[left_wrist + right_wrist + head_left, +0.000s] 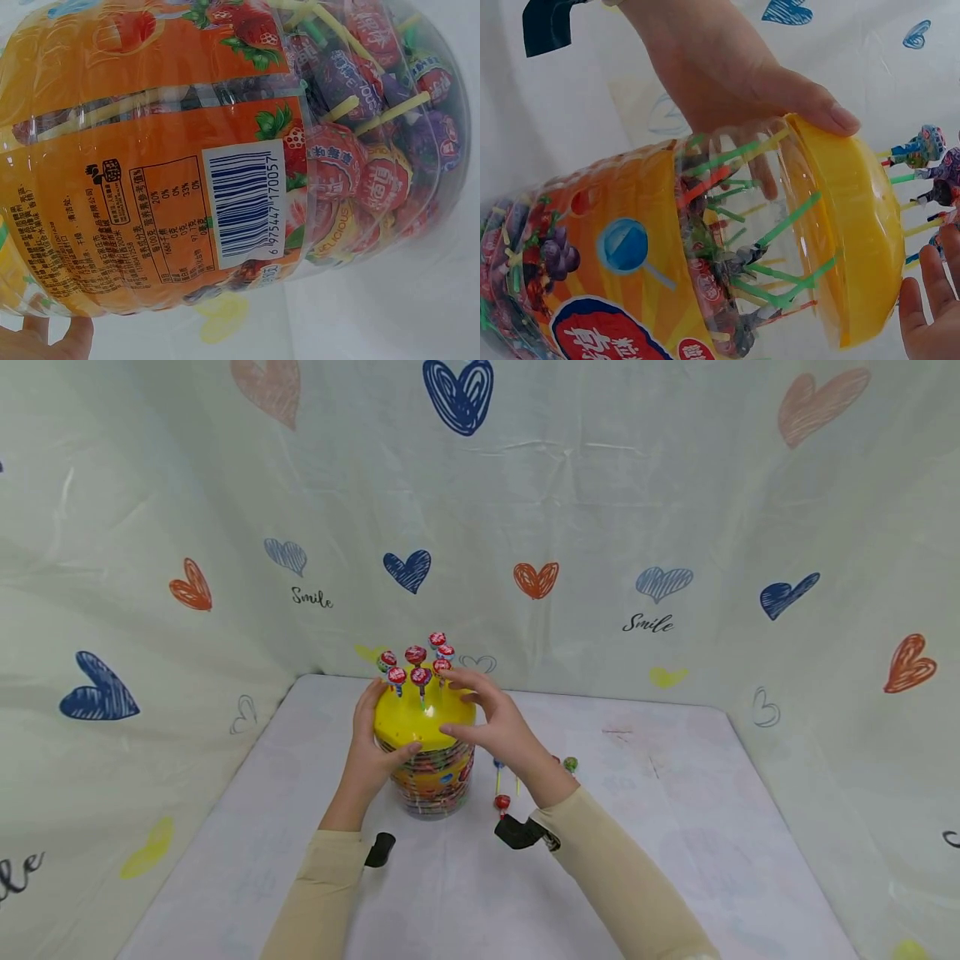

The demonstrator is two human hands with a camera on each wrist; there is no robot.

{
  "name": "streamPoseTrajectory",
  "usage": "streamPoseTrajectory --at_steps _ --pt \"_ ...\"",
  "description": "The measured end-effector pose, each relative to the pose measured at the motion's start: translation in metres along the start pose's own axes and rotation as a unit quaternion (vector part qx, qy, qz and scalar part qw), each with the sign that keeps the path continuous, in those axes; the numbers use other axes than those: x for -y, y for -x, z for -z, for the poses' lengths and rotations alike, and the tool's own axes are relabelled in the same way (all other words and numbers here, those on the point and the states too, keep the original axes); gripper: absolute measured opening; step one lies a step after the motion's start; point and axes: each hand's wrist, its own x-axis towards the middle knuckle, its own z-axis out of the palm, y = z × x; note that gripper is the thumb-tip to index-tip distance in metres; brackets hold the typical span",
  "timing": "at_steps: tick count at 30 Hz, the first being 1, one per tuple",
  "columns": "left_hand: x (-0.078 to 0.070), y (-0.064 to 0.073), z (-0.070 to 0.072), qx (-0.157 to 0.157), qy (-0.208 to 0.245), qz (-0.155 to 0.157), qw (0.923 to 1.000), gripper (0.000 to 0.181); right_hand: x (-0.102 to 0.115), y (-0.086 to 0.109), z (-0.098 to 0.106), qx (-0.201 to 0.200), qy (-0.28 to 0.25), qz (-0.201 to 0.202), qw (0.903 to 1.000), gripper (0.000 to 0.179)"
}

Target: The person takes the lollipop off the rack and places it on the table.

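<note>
A clear plastic jar (pixel 431 793) full of wrapped lollipops stands on the table, with an orange printed label (pixel 172 195) round it. Its yellow lid (pixel 420 718) bears several lollipops (pixel 416 655) stuck upright, their sticks passing down inside, as the right wrist view shows. My left hand (pixel 371 747) grips the jar near the lid from the left, thumb (pixel 844 118) along the lid's edge. On the other side my right hand (pixel 498 722) has its fingers spread, fingertips right by a lollipop (pixel 442 667) at the lid's right side and the thumb beside the lid.
Loose lollipops lie on the table right of the jar, among them a red one (pixel 502 802) and a green one (pixel 571 764), partly behind my right forearm. A white table (pixel 637 827) carries everything. Behind it hangs a pale curtain (pixel 480 502) printed with hearts.
</note>
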Motion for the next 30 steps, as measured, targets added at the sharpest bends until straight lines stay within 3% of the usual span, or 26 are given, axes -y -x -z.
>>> streamPoseTrajectory --at_steps 14,22,30 --pt "-0.001 0.001 0.001 0.002 -0.006 0.002 1.0 0.094 0.008 -0.004 0.0 -0.009 0.002 0.028 0.9996 0.059" --pt "-0.034 0.005 0.003 0.015 -0.002 0.007 0.9998 0.095 0.008 0.008 0.011 -0.04 -0.072 0.051 0.9952 0.059" --pt "-0.003 -0.001 0.001 0.007 -0.012 0.01 0.9998 0.097 -0.016 0.032 0.025 -0.057 -0.08 0.015 0.9951 0.058"
